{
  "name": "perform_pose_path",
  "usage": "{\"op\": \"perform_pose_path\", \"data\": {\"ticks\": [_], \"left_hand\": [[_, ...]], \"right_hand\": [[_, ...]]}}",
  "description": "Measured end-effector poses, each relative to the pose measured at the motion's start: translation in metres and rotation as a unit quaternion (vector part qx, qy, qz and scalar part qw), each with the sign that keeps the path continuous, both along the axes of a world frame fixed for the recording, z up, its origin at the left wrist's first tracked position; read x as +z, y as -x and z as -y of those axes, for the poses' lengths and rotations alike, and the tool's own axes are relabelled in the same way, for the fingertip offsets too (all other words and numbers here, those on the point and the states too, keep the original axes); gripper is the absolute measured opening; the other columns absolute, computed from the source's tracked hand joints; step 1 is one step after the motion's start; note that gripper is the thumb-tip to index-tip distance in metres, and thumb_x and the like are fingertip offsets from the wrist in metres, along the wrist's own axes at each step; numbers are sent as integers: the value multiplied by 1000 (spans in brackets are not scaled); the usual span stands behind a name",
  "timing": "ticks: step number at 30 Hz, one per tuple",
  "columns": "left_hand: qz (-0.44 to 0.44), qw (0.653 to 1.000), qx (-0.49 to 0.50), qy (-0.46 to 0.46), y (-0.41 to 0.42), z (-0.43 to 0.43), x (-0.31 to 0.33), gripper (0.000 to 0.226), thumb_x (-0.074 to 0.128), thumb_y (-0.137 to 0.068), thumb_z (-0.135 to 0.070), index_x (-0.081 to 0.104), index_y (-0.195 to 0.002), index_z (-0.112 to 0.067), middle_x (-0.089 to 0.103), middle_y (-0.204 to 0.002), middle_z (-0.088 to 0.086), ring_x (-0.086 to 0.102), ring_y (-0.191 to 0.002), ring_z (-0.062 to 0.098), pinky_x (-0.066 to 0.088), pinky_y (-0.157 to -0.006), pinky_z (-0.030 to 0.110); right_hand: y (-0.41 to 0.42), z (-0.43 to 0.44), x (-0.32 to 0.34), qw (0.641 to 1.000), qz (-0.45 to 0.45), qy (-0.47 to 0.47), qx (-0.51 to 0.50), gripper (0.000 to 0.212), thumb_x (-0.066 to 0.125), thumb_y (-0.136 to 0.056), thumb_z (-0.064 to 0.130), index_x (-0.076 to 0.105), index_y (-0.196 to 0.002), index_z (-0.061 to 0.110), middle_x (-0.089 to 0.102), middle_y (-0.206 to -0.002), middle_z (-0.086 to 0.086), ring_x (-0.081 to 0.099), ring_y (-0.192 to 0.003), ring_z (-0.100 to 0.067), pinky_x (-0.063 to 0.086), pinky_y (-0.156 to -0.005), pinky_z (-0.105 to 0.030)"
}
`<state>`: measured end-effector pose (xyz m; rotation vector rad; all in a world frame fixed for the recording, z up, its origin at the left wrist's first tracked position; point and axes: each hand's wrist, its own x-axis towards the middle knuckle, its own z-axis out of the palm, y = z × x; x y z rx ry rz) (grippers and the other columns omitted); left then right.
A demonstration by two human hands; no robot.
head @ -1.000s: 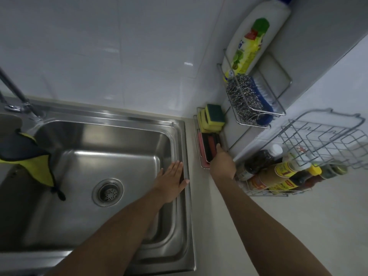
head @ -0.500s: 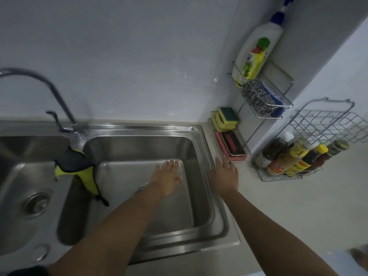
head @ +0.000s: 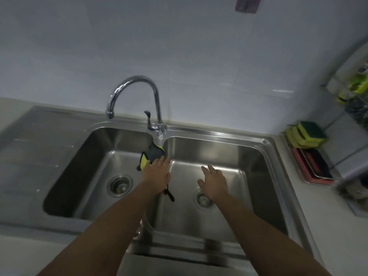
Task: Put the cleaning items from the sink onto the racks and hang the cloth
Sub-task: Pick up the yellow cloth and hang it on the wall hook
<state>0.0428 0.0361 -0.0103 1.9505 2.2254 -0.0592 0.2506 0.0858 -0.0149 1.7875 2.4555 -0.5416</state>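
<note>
A dark grey and yellow cloth [head: 153, 156] hangs over the divider between the two basins of the steel sink [head: 219, 134]. My left hand [head: 157, 174] lies flat on top of the cloth, fingers spread, covering its lower part; a dark strap shows below my wrist. My right hand [head: 214, 181] hovers open over the right basin, above the drain, holding nothing. At the right, yellow and green sponges [head: 306, 134] stand on the low rack [head: 314, 168] beside the sink.
A curved chrome tap [head: 137, 98] rises behind the divider, spout over the left basin. A wall rack with a detergent bottle [head: 358, 84] and steel scourer is blurred at the far right. A drainboard [head: 39, 140] lies left of the sink.
The view has swung left from the racks to the whole sink. My left hand moved left onto the cloth. My right hand left the rack and came over the right basin.
</note>
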Motion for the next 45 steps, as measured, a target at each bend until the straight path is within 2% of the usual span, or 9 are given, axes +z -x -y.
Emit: {"op": "perform_pose_path", "data": {"ticks": [10, 13, 16, 19, 25, 32, 35, 40, 45], "left_hand": [[19, 1000, 14, 14, 67, -15, -18, 59, 34, -98, -30, 12, -151, -15, 15, -160, 7, 18, -145, 23, 16, -118, 42], [36, 999, -5, -12, 77, -24, -17, 56, 41, -95, -25, 26, -148, -14, 26, -156, 9, 29, -141, 25, 21, -115, 40], [92, 993, -16, -71, 86, -32, -16, 53, 38, -82, -32, 58, -125, -9, 61, -127, 16, 59, -115, 33, 43, -99, 42], [128, 988, -3, -86, 99, -33, -24, 51, 38, -76, -38, 69, -105, -11, 72, -100, 12, 68, -90, 32, 55, -78, 38], [150, 979, 19, -137, 100, -28, -15, 46, 36, -83, -43, 71, -96, -16, 73, -92, 5, 65, -88, 27, 51, -73, 34], [184, 970, 42, -152, 93, -30, -10, 35, 42, -90, -37, 65, -96, -12, 68, -93, 8, 60, -92, 27, 50, -75, 37], [207, 955, 81, -195, 92, -30, -2, 23, 50, -93, -29, 64, -98, -11, 65, -93, 10, 59, -89, 27, 48, -73, 37], [218, 943, 96, -230, 99, -32, 10, 21, 51, -92, -30, 64, -100, -16, 66, -97, 5, 58, -95, 22, 42, -74, 29], [242, 927, 87, -274, 92, -25, 28, 19, 50, -93, -28, 63, -97, -14, 65, -91, 2, 57, -88, 19, 37, -68, 26]], "right_hand": [[92, -26, -19, 995, -33, 20, 89, 60, 51, -93, 34, 31, -149, 25, 29, -157, -1, 33, -137, -29, 31, -112, -36], [111, -36, -25, 992, -52, 27, 111, 60, 54, -92, 32, 34, -148, 26, 30, -157, -1, 33, -139, -28, 31, -113, -36], [126, -44, -30, 989, -65, 31, 126, 58, 57, -91, 31, 39, -146, 23, 36, -154, -3, 37, -136, -27, 33, -111, -35], [134, -47, -34, 986, -109, 15, 122, 52, 61, -88, 28, 50, -137, 17, 52, -141, -4, 45, -128, -27, 38, -104, -33], [129, -54, -44, 982, -175, 10, 73, 18, 63, -87, 26, 69, -99, 15, 68, -103, -6, 58, -103, -25, 45, -79, -31], [126, -56, -51, 976, -209, 57, 10, 11, 65, -83, 25, 54, -81, 22, 64, -89, -4, 57, -88, -23, 46, -71, -35], [125, -55, -57, 968, -226, 106, -8, 15, 65, -80, 19, 52, -86, 21, 65, -87, -4, 59, -87, -25, 47, -72, -35], [126, -55, -65, 962, -227, 147, 26, 40, 71, -81, 19, 64, -120, 15, 67, -105, -8, 61, -99, -23, 40, -76, -24], [130, -56, -64, 955, -257, 149, -11, 12, 72, -79, 19, 68, -90, 17, 66, -100, -9, 60, -96, -23, 39, -74, -26]]}}
